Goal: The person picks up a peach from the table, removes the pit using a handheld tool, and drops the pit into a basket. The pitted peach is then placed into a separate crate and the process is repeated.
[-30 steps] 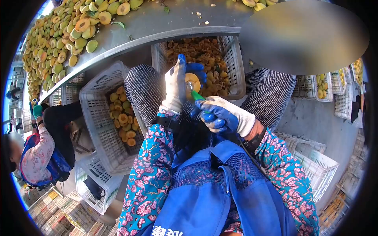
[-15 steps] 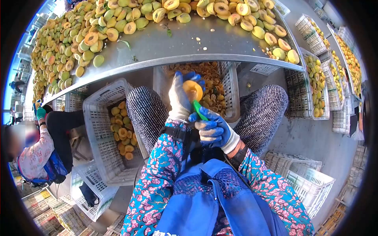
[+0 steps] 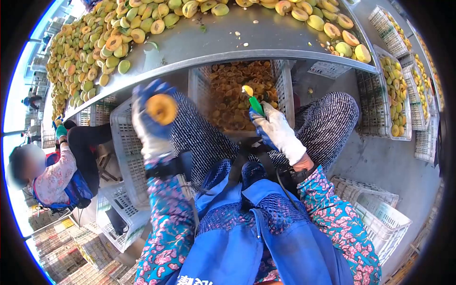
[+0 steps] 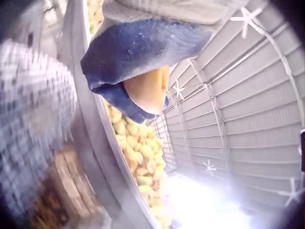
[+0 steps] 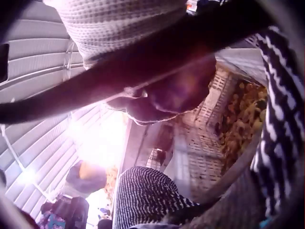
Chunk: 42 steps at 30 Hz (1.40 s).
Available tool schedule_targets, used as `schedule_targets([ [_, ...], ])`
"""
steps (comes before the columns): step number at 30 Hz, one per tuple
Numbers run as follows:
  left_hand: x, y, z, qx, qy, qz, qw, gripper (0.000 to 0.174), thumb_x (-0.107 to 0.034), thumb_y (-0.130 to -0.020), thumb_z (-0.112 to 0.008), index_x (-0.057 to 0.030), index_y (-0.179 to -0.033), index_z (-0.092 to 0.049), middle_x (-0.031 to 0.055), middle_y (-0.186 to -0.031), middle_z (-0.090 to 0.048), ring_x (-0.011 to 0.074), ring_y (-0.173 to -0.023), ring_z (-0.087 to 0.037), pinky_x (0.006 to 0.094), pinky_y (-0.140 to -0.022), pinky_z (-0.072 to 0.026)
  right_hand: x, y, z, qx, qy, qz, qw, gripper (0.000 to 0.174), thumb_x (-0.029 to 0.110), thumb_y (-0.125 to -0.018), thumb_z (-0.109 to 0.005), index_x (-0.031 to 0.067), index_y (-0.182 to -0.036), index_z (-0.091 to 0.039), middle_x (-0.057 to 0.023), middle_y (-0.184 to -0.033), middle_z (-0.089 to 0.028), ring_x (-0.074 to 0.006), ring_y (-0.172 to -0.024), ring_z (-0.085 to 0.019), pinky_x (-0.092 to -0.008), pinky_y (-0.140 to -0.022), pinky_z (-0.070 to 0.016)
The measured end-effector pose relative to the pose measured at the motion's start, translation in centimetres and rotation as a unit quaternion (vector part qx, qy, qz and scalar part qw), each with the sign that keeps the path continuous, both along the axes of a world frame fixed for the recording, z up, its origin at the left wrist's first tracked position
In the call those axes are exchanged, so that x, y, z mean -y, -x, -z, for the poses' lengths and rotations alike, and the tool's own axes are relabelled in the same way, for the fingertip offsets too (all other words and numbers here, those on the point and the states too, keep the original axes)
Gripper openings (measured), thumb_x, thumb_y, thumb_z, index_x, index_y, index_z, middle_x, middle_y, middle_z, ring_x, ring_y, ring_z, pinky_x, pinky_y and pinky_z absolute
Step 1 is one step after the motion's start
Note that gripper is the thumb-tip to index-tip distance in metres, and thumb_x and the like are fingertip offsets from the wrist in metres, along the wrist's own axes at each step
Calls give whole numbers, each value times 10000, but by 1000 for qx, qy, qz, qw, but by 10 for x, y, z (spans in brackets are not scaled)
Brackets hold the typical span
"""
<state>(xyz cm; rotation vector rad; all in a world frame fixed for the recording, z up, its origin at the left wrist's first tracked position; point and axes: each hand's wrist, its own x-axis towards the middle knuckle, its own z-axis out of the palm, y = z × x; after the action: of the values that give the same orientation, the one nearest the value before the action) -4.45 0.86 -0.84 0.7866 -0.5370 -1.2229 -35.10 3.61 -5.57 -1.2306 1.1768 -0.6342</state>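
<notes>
In the head view my gloved left hand holds a halved fruit, its hollowed cut face up, over the left knee. The left wrist view shows blue-coated fingers curled round that fruit half. My gloved right hand grips the green handle of a small tool above the crate between the knees. A yellow piece of fruit sits at the tool's tip. In the right wrist view the right hand is dark, and the tool cannot be made out.
A metal table with piled fruit halves spans the front. Between the knees stands a crate of fruit pieces; another crate is beside the left leg. A seated person is at the left.
My left hand has moved left with the fruit half, away from the tool. The right hand has moved slightly right and up, and the tool's tip is out of the fruit with a yellow piece on it.
</notes>
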Motion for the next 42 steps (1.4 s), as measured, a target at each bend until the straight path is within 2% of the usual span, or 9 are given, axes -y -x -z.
schedule_targets([
  [5, -62, -76, -4, 291, -140, -192, 927, 313, -285, -946, -587, 22, -931, -648, 86, -810, -660, 181, -692, -627, 292, -651, -514, 10, 3, 32, -362, 194, -162, 897, 233, 237, -889, -517, 52, -1005, -597, -195, -878, -681, -373, -822, -666, -490, -689, -509],
  [8, -72, -100, 2, 711, -375, -115, 583, 292, -238, -903, -638, 40, -993, -645, 90, -877, -675, 168, -765, -610, 299, -733, -478, 14, 10, 41, -378, 143, -185, 896, 253, 223, -841, -560, -1, -959, -571, -232, -848, -660, -393, -793, -653, -503, -694, -508],
  [14, 37, 4, -34, 541, -87, -82, 833, 289, -127, -906, -620, 14, -1159, -616, 65, -1019, -666, 91, -880, -591, 223, -789, -484, 16, 13, 34, -323, 107, -167, 926, 294, 267, -882, -537, -10, -977, -567, -241, -922, -652, -401, -870, -640, -493, -758, -495],
  [22, 199, 154, -14, 871, -95, 158, 455, 457, -359, -802, -649, -37, -1123, -612, 198, -1086, -648, 358, -1021, -607, 408, -891, -471, 6, 19, 40, -253, 107, -142, 951, 344, 327, -890, -554, -6, -974, -545, -232, -835, -651, -390, -794, -654, -488, -714, -515],
  [29, 206, 248, -55, 514, -46, 362, 776, 312, -273, -896, -610, -36, -1099, -601, 20, -869, -611, 96, -687, -597, 224, -592, -493, 16, 27, 37, -203, 124, -102, 966, 287, 289, -902, -541, 6, -950, -527, -207, -770, -650, -378, -723, -656, -489, -651, -512],
  [31, 239, 215, -38, 597, -105, 231, 761, 358, -320, -872, -614, -9, -1048, -636, 139, -916, -669, 208, -792, -651, 328, -689, -522, 14, 30, 38, -193, 140, -95, 966, 276, 275, -899, -542, 4, -945, -523, -202, -738, -648, -368, -693, -657, -470, -627, -517],
  [34, 269, 179, -8, 847, -92, 211, 479, 322, -319, -838, -642, -38, -996, -653, 152, -891, -683, 281, -817, -659, 374, -745, -503, 16, 35, 22, -183, 136, -105, 968, 273, 270, -902, -537, 4, -961, -522, -195, -743, -652, -354, -697, -663, -452, -618, -522],
  [36, 257, 204, 11, 717, -75, 263, 641, 333, -302, -829, -650, -28, -1019, -642, 165, -914, -677, 283, -816, -658, 377, -748, -504, 16, 31, 24, -173, 141, -103, 969, 276, 271, -903, -538, 2, -966, -529, -175, -750, -658, -335, -704, -670, -448, -612, -521],
  [42, 238, 334, -48, 563, 46, 450, 692, 332, -185, -912, -625, -32, -1204, -581, 42, -992, -651, 108, -765, -615, 239, -627, -500, 12, 29, 22, -173, 152, -97, 968, 262, 257, -892, -554, 5, -959, -533, -157, -747, -658, -322, -699, -671, -443, -570, -513],
])
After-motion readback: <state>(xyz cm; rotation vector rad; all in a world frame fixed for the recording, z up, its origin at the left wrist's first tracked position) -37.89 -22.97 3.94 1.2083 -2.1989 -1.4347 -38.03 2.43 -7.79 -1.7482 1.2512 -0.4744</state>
